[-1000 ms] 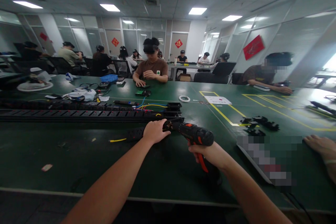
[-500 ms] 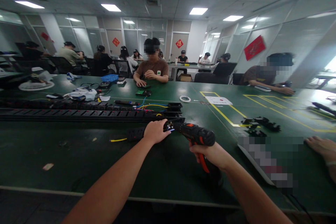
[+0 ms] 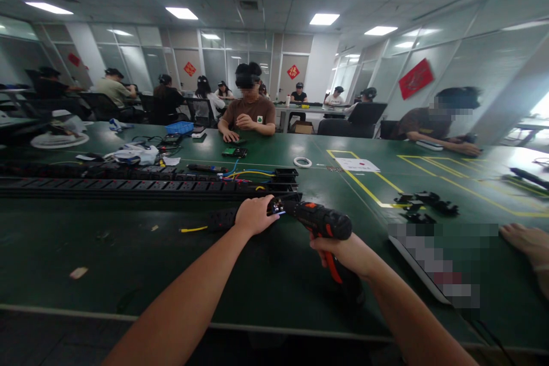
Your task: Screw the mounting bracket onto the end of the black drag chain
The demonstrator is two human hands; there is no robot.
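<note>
Block (image 3: 222,219) is clamped in left grip (image 3: 255,215) on near bench (image 3: 150,274); driver (image 3: 322,220) is clamped in right grip (image 3: 341,250). Block's right end, dark a second ago, is now lit; driver trigger is presumably pressed. Hands are barely shifted.

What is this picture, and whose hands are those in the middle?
No robot here! They're a person's own bare hands, seen by a camera worn on that person's head, looking forward and down. The left hand grips what looks like a black socket block, with a yellow cable at one end. The right hand holds a black-and-orange power tool, pointing at the block's other end; I can't tell whether they touch. On the green table are long black strips, coloured wires and a white ring. At the right edge, you can see another person's hand.
</note>
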